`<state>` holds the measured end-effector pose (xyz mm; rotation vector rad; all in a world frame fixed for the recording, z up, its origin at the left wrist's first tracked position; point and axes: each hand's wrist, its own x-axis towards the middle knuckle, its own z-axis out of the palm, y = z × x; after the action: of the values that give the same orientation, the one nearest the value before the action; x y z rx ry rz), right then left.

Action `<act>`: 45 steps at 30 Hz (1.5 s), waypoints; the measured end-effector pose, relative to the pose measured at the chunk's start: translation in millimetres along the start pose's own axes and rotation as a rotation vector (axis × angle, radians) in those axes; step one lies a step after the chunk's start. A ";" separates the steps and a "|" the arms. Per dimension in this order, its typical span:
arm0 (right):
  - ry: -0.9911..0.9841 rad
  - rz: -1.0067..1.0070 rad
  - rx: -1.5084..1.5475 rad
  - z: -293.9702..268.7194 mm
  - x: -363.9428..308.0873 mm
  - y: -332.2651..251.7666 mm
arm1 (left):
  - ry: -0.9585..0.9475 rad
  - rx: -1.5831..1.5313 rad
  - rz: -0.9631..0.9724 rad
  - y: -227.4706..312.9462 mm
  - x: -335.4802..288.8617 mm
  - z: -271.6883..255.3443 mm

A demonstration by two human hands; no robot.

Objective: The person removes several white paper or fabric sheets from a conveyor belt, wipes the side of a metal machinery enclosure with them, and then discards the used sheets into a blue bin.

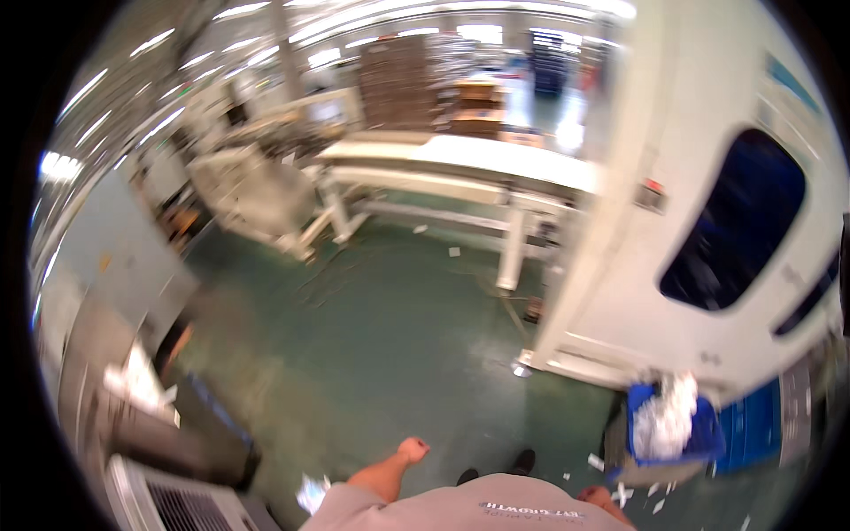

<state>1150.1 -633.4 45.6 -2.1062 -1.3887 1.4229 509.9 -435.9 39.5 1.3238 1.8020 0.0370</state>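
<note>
My left hand (413, 450) hangs in front of me at waist height, over the green floor (381, 354). Its fingers are curled closed and I see nothing in them. My right hand (595, 494) is low at my right side, small and blurred; its fingers cannot be made out. Neither hand touches anything that I can see. Nearest to the right hand are white paper scraps (622, 494) on the floor and a blue bin (677, 462) filled with crumpled white material (666, 420). My dark shoes (524, 460) show below my grey shirt (469, 509).
A tall white machine cabinet (611, 292) with a dark window (739, 221) stands on the right. Ahead runs a conveyor table (505, 162) on white legs. Grey cabinets (115, 239) line the left, with a vented grey unit (177, 496) nearer. Stacked brown material (396, 84) stands farther back.
</note>
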 end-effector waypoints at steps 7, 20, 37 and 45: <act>0.368 0.301 -0.171 9.5 -134.9 9.8 | -0.379 0.315 0.201 34.2 -14.7 82.9; 0.178 0.441 -0.278 109.3 -329.3 233.7 | -0.359 1.317 0.911 198.9 -25.0 166.0; 1.027 0.708 0.824 -62.8 -450.1 374.3 | -0.694 0.860 0.747 547.1 -173.9 542.9; 0.767 0.987 0.850 -38.8 -485.3 436.9 | -0.685 1.619 1.565 674.5 -107.9 680.0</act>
<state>1395.2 -1239.4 70.1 -2.2685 0.5467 0.9012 1468.7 -530.8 15.3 2.8967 -0.4882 -1.0244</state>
